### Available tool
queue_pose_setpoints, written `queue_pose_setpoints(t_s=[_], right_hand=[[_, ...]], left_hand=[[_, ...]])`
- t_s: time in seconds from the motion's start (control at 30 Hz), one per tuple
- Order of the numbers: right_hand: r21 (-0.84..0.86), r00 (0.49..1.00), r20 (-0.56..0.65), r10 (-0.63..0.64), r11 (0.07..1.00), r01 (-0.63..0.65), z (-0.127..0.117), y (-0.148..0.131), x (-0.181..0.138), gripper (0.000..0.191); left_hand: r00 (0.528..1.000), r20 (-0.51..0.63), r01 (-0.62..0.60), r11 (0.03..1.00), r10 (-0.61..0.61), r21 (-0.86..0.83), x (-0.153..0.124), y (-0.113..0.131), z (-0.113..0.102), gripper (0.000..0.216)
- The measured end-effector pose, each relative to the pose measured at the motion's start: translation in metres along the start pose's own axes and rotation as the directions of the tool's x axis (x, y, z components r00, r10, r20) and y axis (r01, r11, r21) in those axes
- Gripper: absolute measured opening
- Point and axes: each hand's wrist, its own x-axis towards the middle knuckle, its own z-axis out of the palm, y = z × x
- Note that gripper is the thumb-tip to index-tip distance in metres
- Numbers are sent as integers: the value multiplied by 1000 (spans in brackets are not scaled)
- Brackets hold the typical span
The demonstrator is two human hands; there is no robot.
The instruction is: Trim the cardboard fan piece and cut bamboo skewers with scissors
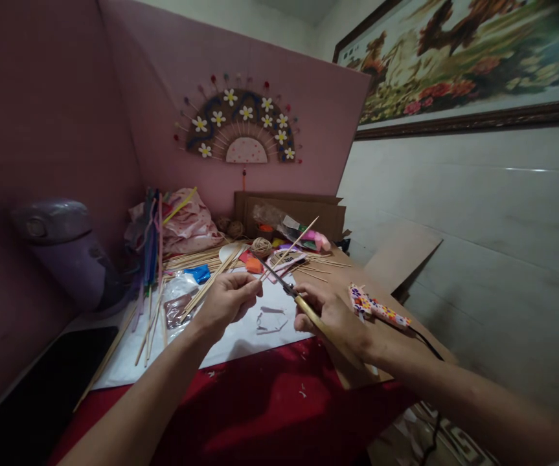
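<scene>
My left hand [233,299] is closed, its thumb and fingers pinching a thin wooden stick [302,235] that slants up to the right. In my right hand [325,310] is a pair of scissors [286,287] with a gold-coloured handle. Their dark blades point up and left, close to the stick just beyond my left fingertips. Whether the blades touch the stick I cannot tell. Below the hands, pale cut strips [272,321] lie on a white sheet [230,353].
Wooden sticks [216,278], coloured pipe cleaners [151,239], a blue packet [199,274] and twine [262,246] clutter the table. A patterned glue gun [379,307] with a cord lies right. A purple tumbler [68,259] stands left. A flowered fan [245,123] hangs on the pink panel.
</scene>
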Motion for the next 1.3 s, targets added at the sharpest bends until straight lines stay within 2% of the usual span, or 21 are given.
queue_pose_setpoints(t_s=[0.17, 0.3, 0.43, 0.7, 1.0, 1.3], right_hand=[[-42, 1000, -4, -29, 999, 29, 0, 2, -1, 45], [-65, 999, -25, -22, 998, 20, 0, 4, -2, 45], [-65, 1000, -18, -12, 998, 11, -4, 9, -2, 45], [66, 998, 62, -20, 998, 16, -5, 17, -1, 53], [-57, 1000, 9, -8, 998, 8, -1, 9, -4, 50], [-75, 1000, -11, 21, 997, -21, -2, 1, -5, 42]], left_hand=[[989, 125, 100, 983, -81, -155, 1, -2, -6, 29], [986, 148, 112, 971, -81, -210, 1, -3, -8, 28], [992, 108, 90, 974, -68, -207, 2, -2, -7, 28], [973, 190, 179, 948, -130, -264, 2, -3, -4, 28], [960, 222, 222, 946, -169, -238, -1, 3, -2, 31], [957, 237, 222, 951, -169, -216, 2, -3, -4, 31]])
